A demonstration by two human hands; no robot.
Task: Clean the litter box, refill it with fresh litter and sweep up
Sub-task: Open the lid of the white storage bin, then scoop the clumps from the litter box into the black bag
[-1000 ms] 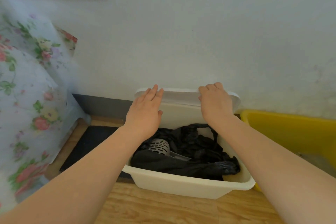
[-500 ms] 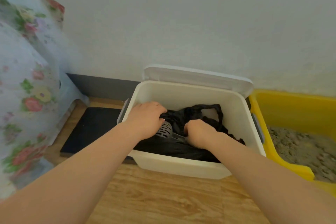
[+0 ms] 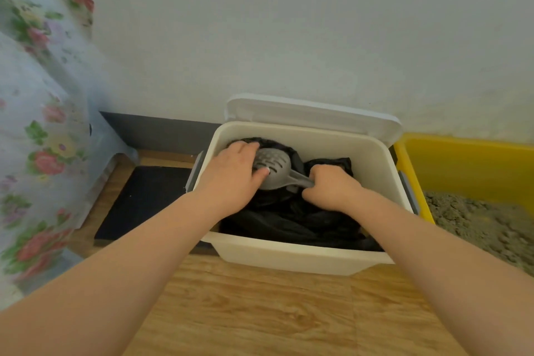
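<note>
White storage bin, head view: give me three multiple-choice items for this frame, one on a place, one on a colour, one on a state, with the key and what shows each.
1. Where does the yellow litter box stand relative to the white bin?
A. On the person's right of it
B. On the person's left of it
C. Stacked on it

2. What colour is the slotted scoop?
A. Red
B. Grey
C. Green

3. What state is the bin's lid in?
A. Shut and latched
B. Lying on the floor
C. Open, tipped back toward the wall

Key: 1 A, the yellow box adjoins the bin's right side. 2 B, the scoop is grey, with the right hand gripping its handle and the left hand on its bowl. 3 C, the lid stands behind the rim, baring the black bags.
</note>
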